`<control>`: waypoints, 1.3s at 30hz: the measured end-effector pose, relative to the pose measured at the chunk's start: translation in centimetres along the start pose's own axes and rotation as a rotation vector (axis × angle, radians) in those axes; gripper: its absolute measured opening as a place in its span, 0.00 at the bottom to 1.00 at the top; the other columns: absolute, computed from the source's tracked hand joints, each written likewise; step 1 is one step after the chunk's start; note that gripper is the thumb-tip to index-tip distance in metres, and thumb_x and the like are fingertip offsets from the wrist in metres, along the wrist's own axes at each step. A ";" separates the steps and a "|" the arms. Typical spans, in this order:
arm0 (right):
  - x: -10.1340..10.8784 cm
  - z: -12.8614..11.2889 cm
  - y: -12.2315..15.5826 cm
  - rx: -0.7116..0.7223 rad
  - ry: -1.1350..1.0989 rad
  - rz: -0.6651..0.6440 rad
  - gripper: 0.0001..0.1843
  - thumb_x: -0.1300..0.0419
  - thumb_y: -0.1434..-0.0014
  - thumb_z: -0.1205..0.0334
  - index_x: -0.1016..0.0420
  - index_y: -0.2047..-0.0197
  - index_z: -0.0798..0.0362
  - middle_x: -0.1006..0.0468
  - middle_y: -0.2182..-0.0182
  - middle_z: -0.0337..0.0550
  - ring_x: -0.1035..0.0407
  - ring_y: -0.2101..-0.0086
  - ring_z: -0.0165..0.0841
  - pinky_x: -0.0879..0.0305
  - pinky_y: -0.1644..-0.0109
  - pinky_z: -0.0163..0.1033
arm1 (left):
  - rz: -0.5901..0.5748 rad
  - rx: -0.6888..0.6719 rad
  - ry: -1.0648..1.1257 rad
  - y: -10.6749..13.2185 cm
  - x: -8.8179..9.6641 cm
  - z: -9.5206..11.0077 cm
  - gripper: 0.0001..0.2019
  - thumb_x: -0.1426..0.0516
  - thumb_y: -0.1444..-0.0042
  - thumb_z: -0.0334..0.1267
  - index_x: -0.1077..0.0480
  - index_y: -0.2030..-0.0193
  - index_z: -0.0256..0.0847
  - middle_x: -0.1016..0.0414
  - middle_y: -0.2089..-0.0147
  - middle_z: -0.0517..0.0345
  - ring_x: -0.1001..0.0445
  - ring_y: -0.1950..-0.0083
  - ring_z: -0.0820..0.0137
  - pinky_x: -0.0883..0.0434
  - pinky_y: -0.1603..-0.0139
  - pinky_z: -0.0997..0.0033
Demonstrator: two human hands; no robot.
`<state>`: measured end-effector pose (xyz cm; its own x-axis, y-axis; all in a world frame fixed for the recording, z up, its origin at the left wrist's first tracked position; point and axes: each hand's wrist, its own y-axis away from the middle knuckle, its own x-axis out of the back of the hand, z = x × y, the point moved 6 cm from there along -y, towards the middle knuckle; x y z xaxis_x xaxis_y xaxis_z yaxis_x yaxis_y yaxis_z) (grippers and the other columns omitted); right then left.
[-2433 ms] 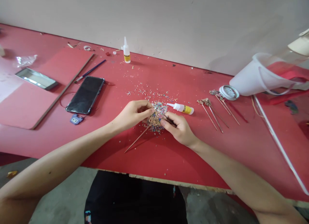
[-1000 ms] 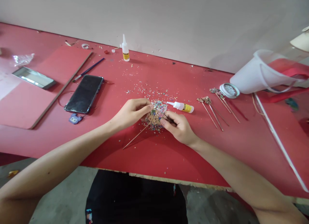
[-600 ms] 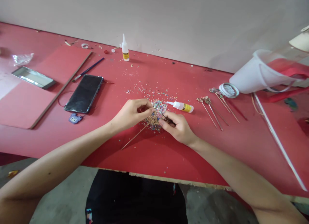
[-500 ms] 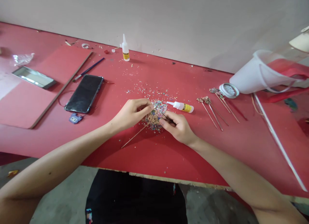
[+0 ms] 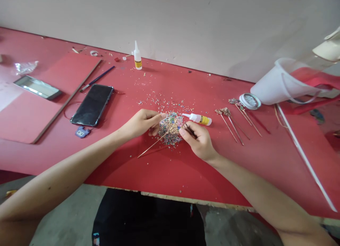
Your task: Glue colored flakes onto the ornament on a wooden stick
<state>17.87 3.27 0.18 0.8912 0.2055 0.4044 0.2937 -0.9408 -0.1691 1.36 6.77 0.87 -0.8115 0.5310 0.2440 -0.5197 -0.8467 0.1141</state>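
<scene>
My left hand [image 5: 143,121] pinches the ornate golden head of a thin metal hairpin [image 5: 155,144], whose stem slants down to the left over the red table [image 5: 164,168]. My right hand [image 5: 198,139] is closed on dark tweezers [image 5: 189,128], their tips at the hairpin's head. Both hands hover over a small heap of multicoloured beads [image 5: 171,127]. A small glue bottle [image 5: 198,118] with a yellow label lies on its side just beyond my right hand.
Several finished hairpins [image 5: 236,120] lie to the right, next to a round tin [image 5: 249,101] and a tipped white bucket [image 5: 284,83]. A black phone [image 5: 92,104], blue pen [image 5: 97,78], red board [image 5: 39,97], metal tray [image 5: 37,87] and upright glue bottle [image 5: 137,56] are on the left.
The hairpin's head has shifted a little to the right and its stem has swung slightly. My hands stay together over the bead heap; the view has shifted slightly.
</scene>
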 end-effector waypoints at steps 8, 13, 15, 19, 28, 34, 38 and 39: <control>0.3 0.1 -0.1 -0.021 -0.019 0.070 0.17 0.46 0.38 0.56 0.45 0.76 0.51 0.48 0.80 0.31 0.53 0.78 0.24 0.54 0.76 0.35 | -0.096 -0.037 0.298 0.3 -1.6 0.4 0.06 0.46 0.40 0.37 0.39 0.59 0.38 0.30 0.68 0.61 0.31 0.71 0.77 0.32 0.68 0.75; 0.2 0.2 0.1 0.019 -0.006 0.035 0.16 0.45 0.39 0.56 0.42 0.75 0.52 0.47 0.81 0.31 0.52 0.79 0.23 0.54 0.77 0.34 | -0.109 -0.016 0.336 0.3 -1.7 0.4 0.06 0.46 0.40 0.33 0.40 0.58 0.38 0.29 0.70 0.61 0.29 0.70 0.75 0.31 0.67 0.73; 0.6 0.4 0.1 0.052 -0.023 0.049 0.14 0.47 0.38 0.54 0.36 0.72 0.52 0.44 0.80 0.32 0.51 0.79 0.24 0.52 0.77 0.34 | -0.097 -0.008 0.333 0.3 -1.5 0.4 0.06 0.46 0.40 0.32 0.40 0.58 0.38 0.29 0.71 0.62 0.29 0.71 0.76 0.31 0.66 0.74; 1.9 0.5 -0.1 0.118 -0.014 0.168 0.15 0.52 0.35 0.54 0.27 0.62 0.51 0.30 0.74 0.38 0.38 0.74 0.26 0.41 0.70 0.35 | -0.099 -0.035 0.280 0.4 -1.4 0.2 0.06 0.46 0.40 0.33 0.40 0.58 0.38 0.29 0.69 0.61 0.30 0.71 0.78 0.31 0.66 0.75; 1.9 -0.9 -0.1 0.270 0.295 0.230 0.11 0.41 0.42 0.66 0.25 0.55 0.49 0.21 0.61 0.39 0.27 0.61 0.29 0.31 0.57 0.36 | -0.053 -0.132 -0.108 0.7 -0.8 0.5 0.06 0.47 0.41 0.36 0.41 0.60 0.40 0.29 0.70 0.62 0.32 0.75 0.78 0.33 0.70 0.75; 1.7 -1.5 0.2 0.386 0.389 0.253 0.06 0.40 0.44 0.68 0.26 0.61 0.51 0.21 0.69 0.38 0.27 0.68 0.28 0.31 0.64 0.35 | 0.011 -0.165 -0.301 0.8 -0.8 1.1 0.05 0.46 0.42 0.34 0.41 0.62 0.39 0.26 0.67 0.61 0.29 0.71 0.78 0.36 0.71 0.77; 1.5 -1.6 0.2 0.430 0.422 0.232 0.06 0.40 0.44 0.69 0.27 0.62 0.52 0.22 0.69 0.39 0.28 0.69 0.27 0.31 0.64 0.35 | 0.031 -0.193 -0.362 0.7 -0.8 1.3 0.05 0.46 0.42 0.33 0.40 0.62 0.39 0.26 0.68 0.62 0.29 0.70 0.78 0.37 0.71 0.78; 1.5 -1.6 0.2 0.436 0.425 0.222 0.06 0.40 0.43 0.69 0.27 0.62 0.52 0.22 0.69 0.39 0.28 0.69 0.27 0.31 0.63 0.35 | 0.035 -0.196 -0.373 0.7 -0.8 1.3 0.05 0.46 0.42 0.33 0.40 0.62 0.39 0.25 0.68 0.62 0.29 0.69 0.78 0.37 0.70 0.78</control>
<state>18.67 2.95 2.19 0.7583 -0.1898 0.6237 0.3118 -0.7346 -0.6026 2.02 5.66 2.00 -0.6958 0.4226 0.5808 -0.5639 -0.8222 -0.0773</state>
